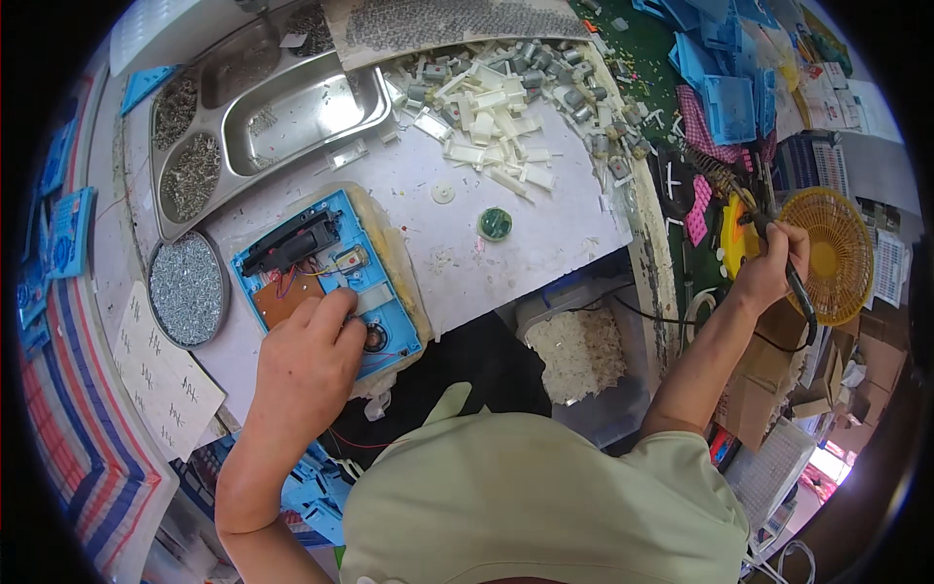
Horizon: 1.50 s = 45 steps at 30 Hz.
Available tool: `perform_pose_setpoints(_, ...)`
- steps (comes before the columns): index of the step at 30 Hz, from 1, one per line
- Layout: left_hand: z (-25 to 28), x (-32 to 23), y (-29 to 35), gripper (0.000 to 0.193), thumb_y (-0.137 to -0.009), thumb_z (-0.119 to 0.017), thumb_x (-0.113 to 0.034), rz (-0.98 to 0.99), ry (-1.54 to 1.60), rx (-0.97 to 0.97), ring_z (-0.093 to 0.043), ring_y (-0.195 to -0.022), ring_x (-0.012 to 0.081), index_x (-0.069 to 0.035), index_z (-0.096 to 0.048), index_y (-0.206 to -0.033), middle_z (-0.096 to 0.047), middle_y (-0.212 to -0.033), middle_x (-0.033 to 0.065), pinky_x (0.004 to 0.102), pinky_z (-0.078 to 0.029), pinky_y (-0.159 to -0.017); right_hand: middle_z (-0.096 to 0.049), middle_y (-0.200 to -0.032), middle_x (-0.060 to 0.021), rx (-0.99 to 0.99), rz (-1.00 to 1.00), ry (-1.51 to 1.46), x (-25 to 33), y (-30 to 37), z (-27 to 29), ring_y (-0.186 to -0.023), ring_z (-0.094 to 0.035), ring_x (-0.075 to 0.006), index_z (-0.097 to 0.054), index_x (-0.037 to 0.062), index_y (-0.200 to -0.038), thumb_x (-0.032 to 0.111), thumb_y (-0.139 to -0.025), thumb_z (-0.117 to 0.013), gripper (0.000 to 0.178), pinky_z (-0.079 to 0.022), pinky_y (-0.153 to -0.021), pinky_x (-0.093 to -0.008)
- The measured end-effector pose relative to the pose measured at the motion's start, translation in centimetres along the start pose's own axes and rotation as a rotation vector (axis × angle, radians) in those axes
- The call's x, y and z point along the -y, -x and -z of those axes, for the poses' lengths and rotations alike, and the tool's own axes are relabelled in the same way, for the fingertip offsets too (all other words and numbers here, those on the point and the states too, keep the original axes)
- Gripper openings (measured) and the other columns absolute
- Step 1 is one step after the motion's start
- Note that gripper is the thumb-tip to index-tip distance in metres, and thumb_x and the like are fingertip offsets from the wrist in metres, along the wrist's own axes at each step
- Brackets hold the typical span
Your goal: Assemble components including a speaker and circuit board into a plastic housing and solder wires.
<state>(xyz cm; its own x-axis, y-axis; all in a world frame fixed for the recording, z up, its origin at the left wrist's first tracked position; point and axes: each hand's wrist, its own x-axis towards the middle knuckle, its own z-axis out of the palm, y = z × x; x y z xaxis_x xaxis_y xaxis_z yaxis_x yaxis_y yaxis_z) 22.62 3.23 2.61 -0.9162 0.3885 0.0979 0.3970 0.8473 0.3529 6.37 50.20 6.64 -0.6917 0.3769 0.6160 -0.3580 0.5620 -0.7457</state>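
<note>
My left hand [309, 355] is over a blue plastic housing [394, 324], fingers curled together at the edge of its brown circuit board [286, 300]. What the fingertips pinch, if anything, is hidden. Inside the housing are a black part [292, 243], a small motor with thin wires [348, 260] and a round black piece [377, 337]. A padded, yellowish pad [404, 263] lies under the housing. Out at the right, my right hand [775, 263] is closed round the handle of a soldering iron [800, 292]. The iron's front end is by a coiled metal holder [720, 175].
A steel tray [229, 146] holds screws in its compartments. Below it stands a round dish of small metal parts [190, 290]. White plastic brackets and small motors [486, 117] are heaped at the back. A green round container [494, 224] sits mid-table. A yellow basket [827, 255] is far right.
</note>
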Motion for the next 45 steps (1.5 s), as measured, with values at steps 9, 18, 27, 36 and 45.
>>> perform_pose_setpoints(9,-1.0,0.4,1.0,0.019,-0.076,-0.073,-0.01,0.017,0.057,-0.066,-0.063,-0.086,0.027,-0.002,-0.063,-0.091,-0.061,-0.105,0.0101,0.0374,-0.055,-0.068,-0.061,-0.082,-0.0029,0.097,-0.087,0.112,-3.2,-1.8,1.2,-0.078,-0.06,-0.011,-0.065,0.0021,-0.096,0.006,-0.09,-0.066,0.007,-0.049,-0.067,-0.0238)
perform_pose_setpoints(18,-1.3,2.0,4.2,0.039,-0.073,-0.077,-0.001,0.174,0.297,-0.352,-0.068,-0.096,0.0318,-0.007,-0.07,-0.111,-0.065,-0.113,0.0128,0.0386,-0.057,-0.075,-0.053,-0.09,-0.0011,0.53,-1.025,-1.187,-3.1,6.7,-0.1,-0.07,-0.041,-0.009,-0.055,-0.0015,-0.138,0.026,-0.104,-0.061,0.044,-0.034,-0.053,-0.0217)
perform_pose_setpoints(27,-2.4,1.4,4.1,0.039,-0.069,-0.076,-0.002,0.104,0.185,-0.371,-0.062,-0.083,0.0229,-0.011,-0.074,-0.107,-0.064,-0.109,0.0078,0.0377,-0.045,-0.072,-0.066,-0.08,-0.0075,1.08,0.092,-0.235,12.8,17.3,-17.7,-0.072,-0.06,-0.0195,-0.074,0.0026,-0.089,0.005,-0.08,-0.077,0.01,-0.046,-0.066,-0.0317)
perform_pose_setpoints(36,-2.8,1.6,2.2,0.035,-0.068,-0.077,-0.005,0.144,0.108,-0.526,-0.061,-0.087,0.0227,-0.011,-0.072,-0.102,-0.062,-0.108,0.006,0.0401,-0.042,-0.083,-0.065,-0.068,-0.0102,1.276,0.429,0.208,16.1,18.0,-22.1,-0.075,-0.065,-0.0311,-0.069,0.0069,-0.073,0.028,-0.078,-0.075,0.023,-0.052,-0.065,-0.0441)
perform_pose_setpoints(45,-3.1,2.1,0.6,0.033,-0.071,-0.076,-0.011,0.155,0.031,-0.521,-0.059,-0.094,0.0249,-0.01,-0.073,-0.104,-0.061,-0.109,0.0062,0.0431,-0.04,-0.087,-0.068,-0.069,-0.0168,1.367,0.25,0.171,15.9,17.4,-22.6,-0.071,-0.067,-0.0354,-0.07,0.0035,-0.071,0.024,-0.076,-0.071,0.021,-0.054,-0.066,-0.0468)
